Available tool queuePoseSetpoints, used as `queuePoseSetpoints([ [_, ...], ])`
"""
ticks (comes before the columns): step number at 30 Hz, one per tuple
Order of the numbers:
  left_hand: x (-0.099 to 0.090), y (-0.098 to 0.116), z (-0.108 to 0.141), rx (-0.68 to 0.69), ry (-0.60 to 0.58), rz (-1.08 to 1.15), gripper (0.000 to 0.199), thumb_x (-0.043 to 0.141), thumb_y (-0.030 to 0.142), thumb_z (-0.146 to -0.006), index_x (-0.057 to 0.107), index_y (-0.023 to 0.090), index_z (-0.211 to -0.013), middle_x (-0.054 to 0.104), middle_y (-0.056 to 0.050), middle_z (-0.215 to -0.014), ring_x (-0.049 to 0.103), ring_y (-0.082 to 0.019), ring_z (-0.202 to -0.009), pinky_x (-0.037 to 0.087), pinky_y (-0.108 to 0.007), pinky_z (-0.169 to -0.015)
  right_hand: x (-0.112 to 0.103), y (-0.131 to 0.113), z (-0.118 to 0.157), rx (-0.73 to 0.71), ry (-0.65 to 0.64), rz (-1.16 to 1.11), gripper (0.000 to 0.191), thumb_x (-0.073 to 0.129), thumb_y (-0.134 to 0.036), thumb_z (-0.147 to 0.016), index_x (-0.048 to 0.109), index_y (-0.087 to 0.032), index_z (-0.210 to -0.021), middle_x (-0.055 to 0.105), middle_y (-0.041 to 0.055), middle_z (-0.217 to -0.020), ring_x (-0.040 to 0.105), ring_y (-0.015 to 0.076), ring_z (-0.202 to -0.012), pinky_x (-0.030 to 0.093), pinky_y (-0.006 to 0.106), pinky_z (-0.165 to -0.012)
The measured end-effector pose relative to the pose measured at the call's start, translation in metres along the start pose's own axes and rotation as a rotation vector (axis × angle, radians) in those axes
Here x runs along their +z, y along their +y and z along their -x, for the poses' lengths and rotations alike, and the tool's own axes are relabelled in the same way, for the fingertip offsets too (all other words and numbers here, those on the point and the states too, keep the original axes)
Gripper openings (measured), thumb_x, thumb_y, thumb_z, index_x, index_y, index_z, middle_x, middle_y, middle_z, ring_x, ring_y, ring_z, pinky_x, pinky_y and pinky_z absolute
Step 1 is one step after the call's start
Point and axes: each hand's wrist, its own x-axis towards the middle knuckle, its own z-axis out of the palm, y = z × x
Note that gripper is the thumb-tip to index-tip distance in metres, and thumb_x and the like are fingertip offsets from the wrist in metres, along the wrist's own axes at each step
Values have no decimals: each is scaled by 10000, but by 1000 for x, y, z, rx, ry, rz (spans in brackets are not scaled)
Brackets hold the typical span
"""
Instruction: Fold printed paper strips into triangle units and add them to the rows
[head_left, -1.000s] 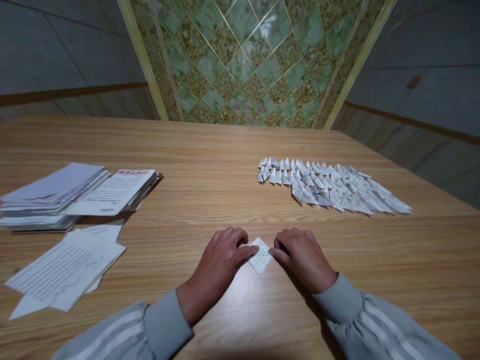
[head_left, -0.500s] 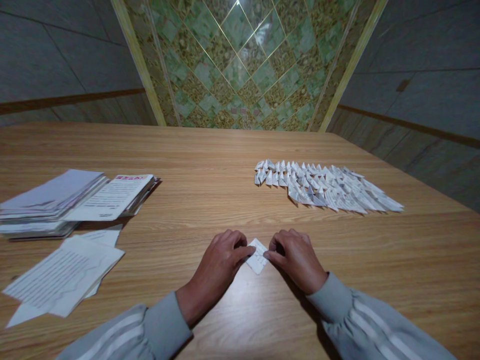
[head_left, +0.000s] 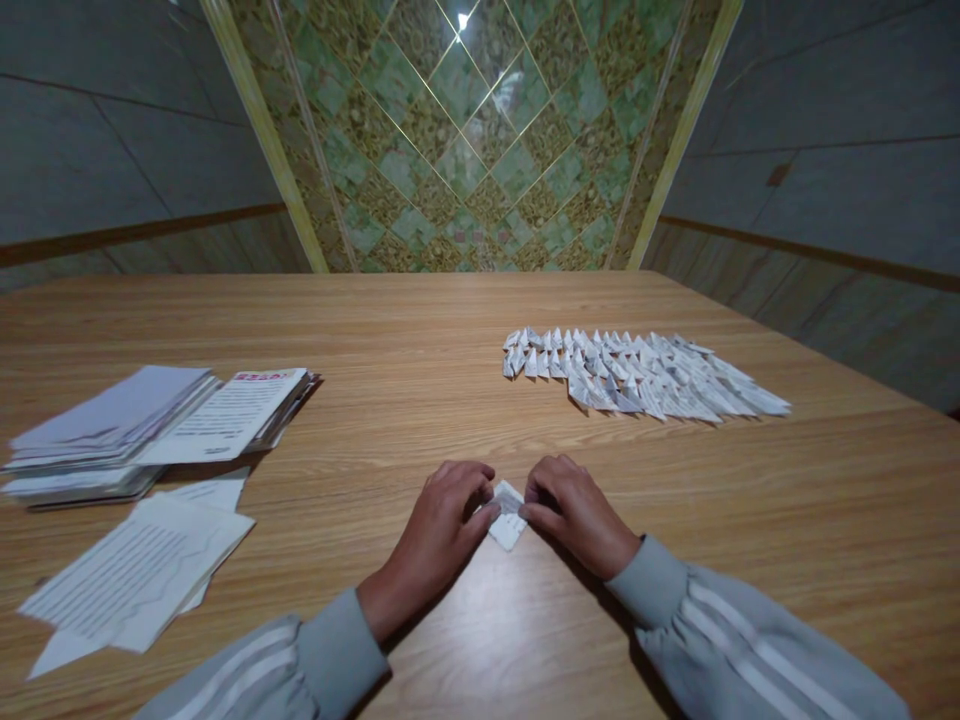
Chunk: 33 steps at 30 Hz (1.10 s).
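A small folded piece of white paper (head_left: 508,517), diamond-shaped and printed, lies on the wooden table between my hands. My left hand (head_left: 444,530) pinches its left corner between thumb and fingers. At the right corner, my right hand (head_left: 574,512) grips the paper the same way. Beyond my right hand, several small folded paper pieces (head_left: 637,375) with pointed tips stand in close rows.
At the left of the table (head_left: 390,330) is a thick stack of papers (head_left: 112,410) with a printed booklet (head_left: 232,415) beside it. Loose lined sheets (head_left: 135,570) lie nearer to me. A tiled wall (head_left: 465,150) rises behind the table.
The view has shifted slightly. A darker flap now shows on the upper part of the small paper, and my fingers have moved slightly at its corners.
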Motion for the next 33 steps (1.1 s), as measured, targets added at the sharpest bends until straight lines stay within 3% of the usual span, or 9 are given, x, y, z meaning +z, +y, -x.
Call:
queuePoseSetpoints([
  [4, -4, 5, 1, -67, 47, 228, 102, 606, 225, -881, 601, 197, -784, 700, -76, -1065, 633, -230, -1009, 483, -357, -874, -2, -3, -2, -26, 40, -192, 145, 648, -103, -857, 568, -178, -763, 602, -13, -742, 548, 144, -724, 386, 243, -656],
  [9, -2, 7, 4, -205, 97, 519, 176, 628, 315, -867, 612, 170, -768, 637, -5, -712, 581, -159, -664, 467, -263, -625, 0, -2, -3, -117, 117, -343, 91, 662, -131, -844, 594, -179, -809, 614, -13, -758, 559, 138, -703, 405, 243, -653],
  [15, -1, 13, 7, -254, 199, 562, 159, 672, 280, -811, 622, 162, -717, 628, 4, -675, 558, -144, -633, 438, -241, -591, 5, 0, -3, -104, 97, -581, 27, 651, -195, -847, 629, -182, -856, 643, 5, -779, 598, 154, -730, 441, 262, -683],
  [20, -1, 16, 8, -246, 239, 584, 162, 678, 275, -815, 599, 170, -722, 628, 9, -686, 576, -140, -643, 440, -233, -593, 3, -2, -2, -69, 89, -801, 98, 649, -239, -846, 579, -185, -887, 608, -8, -789, 579, 137, -714, 438, 248, -656],
  [23, -2, 15, 8, -259, 198, 696, 137, 660, 289, -848, 575, 194, -899, 630, 34, -687, 592, -139, -651, 445, -229, -603, 1, -1, -2, -58, 72, -813, 124, 646, -260, -851, 559, -181, -890, 580, -18, -764, 548, 127, -688, 414, 242, -633],
  [26, -3, 15, 7, -302, 101, 805, 329, 671, 286, -836, 535, 208, -1125, 672, 30, -729, 623, -153, -694, 466, -244, -644, 0, 0, -3, -69, 35, -795, 152, 650, -277, -846, 550, -174, -897, 568, -19, -757, 530, 126, -684, 401, 245, -632],
  [29, -3, 15, 6, -323, 34, 792, 240, 720, 283, -768, 650, 153, -958, 699, -27, -800, 617, -161, -714, 471, -255, -656, 0, 0, -2, -78, -31, -823, 198, 659, -319, -847, 543, -170, -907, 559, -25, -732, 508, 120, -656, 379, 240, -609],
  [33, -2, 16, 5, -372, 89, 785, 206, 743, 324, -741, 668, 133, -748, 652, -16, -677, 554, -132, -615, 429, -232, -582, 2, -1, -1, -21, -54, -910, 292, 645, -432, -868, 559, -164, -944, 531, -37, -704, 472, 109, -627, 352, 236, -594],
])
